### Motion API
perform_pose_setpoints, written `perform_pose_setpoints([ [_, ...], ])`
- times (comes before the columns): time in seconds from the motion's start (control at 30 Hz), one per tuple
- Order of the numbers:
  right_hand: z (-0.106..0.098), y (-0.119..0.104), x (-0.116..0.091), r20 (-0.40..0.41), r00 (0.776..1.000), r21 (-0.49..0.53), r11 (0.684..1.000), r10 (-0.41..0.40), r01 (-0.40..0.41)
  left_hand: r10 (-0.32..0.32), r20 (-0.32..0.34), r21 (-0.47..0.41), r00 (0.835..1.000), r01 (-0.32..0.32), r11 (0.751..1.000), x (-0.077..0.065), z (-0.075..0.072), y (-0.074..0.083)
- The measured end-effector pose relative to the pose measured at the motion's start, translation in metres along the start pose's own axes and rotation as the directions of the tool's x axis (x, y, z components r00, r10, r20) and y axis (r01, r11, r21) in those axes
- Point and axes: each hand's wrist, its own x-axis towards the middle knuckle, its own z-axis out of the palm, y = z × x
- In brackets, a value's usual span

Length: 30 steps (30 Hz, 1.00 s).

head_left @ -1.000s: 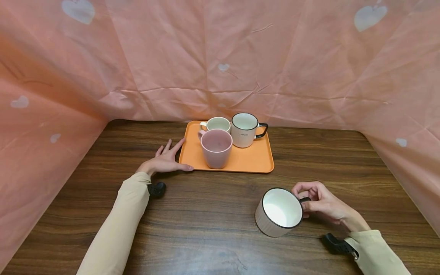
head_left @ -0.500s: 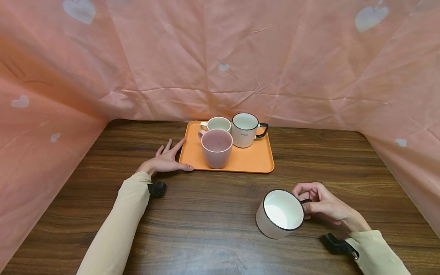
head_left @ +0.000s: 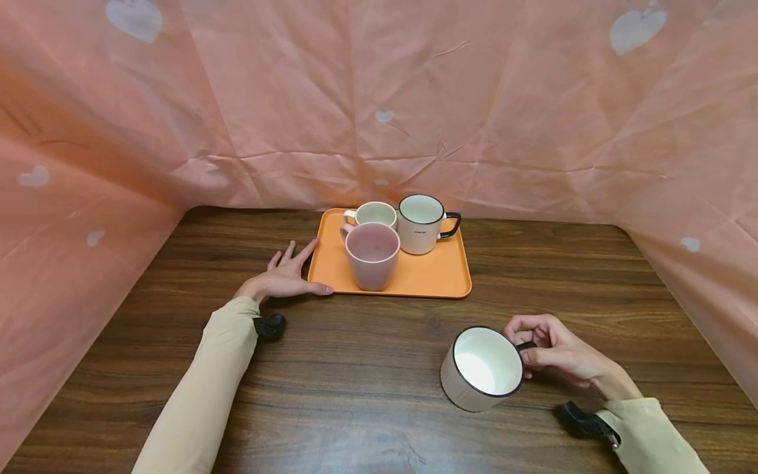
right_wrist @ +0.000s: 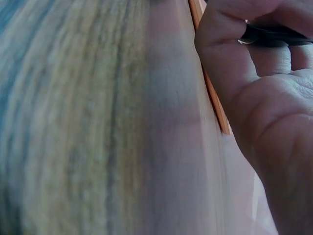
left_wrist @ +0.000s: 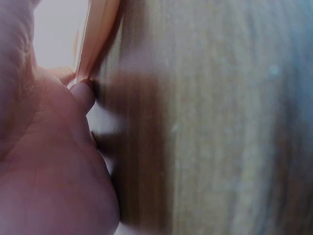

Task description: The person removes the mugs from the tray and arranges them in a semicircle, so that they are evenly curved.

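Note:
My right hand [head_left: 559, 352] grips the black handle [right_wrist: 274, 35] of a wide white mug [head_left: 482, 368] with a black rim and ribbed side, at the front right of the table. My left hand [head_left: 284, 275] spreads its fingers against the left end of an orange tray [head_left: 426, 280], thumb at the front edge. On that tray stand a pink mug [head_left: 373, 263], a cream mug [head_left: 377, 212] partly hidden behind it, and a white mug [head_left: 419, 234] with a black rim and black handle. In the left wrist view, the fingertips touch the tray's edge [left_wrist: 98, 34].
The dark wood table [head_left: 331, 395] extends around the tray. Pink cloth [head_left: 379, 85] with white hearts hangs behind the table and along both sides. A black wrist device [head_left: 583, 421] sits by the right sleeve, another [head_left: 270, 327] by the left.
The wide white mug has shifted very slightly toward the front over the last second, with the right hand still at its handle. The left hand and the tray have stayed put.

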Motion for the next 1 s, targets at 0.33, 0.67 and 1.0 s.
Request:
perform_pose_setpoints([
  [0.33, -0.002, 0.001, -0.001, -0.002, 0.998, -0.059, 0.997, -0.057, 0.057, -0.002, -0.002, -0.003, 1.000, 0.002, 1.000, 0.000, 0.001, -0.001],
  [0.67, -0.007, -0.005, -0.004, 0.002, 0.997, -0.124, 0.990, -0.071, 0.071, -0.001, -0.004, -0.005, 1.000, 0.001, 1.000, 0.000, 0.001, -0.001],
  [1.0, -0.022, -0.016, 0.003, -0.017, 0.997, -0.122, 0.990, -0.075, 0.072, -0.003, -0.005, 0.010, 1.000, 0.003, 1.000, 0.000, 0.001, 0.000],
])
